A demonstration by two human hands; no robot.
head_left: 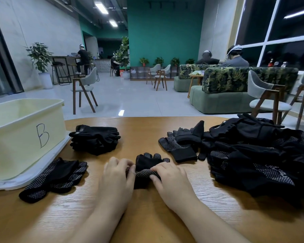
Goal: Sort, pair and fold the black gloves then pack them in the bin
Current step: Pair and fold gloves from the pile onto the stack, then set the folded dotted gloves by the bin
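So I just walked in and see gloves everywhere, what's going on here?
A person is sorting black gloves at a wooden table. The left hand and right hand both grip a dotted glove, folding it. A folded stack and a dotted pair lie by bin B. An unsorted pile waits on the right. Whether anything is in the bin can't be seen.

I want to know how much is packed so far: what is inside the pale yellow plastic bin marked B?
Only the bare far inner wall of the pale yellow bin shows. Its near wall hides the floor, so any gloves inside cannot be seen.
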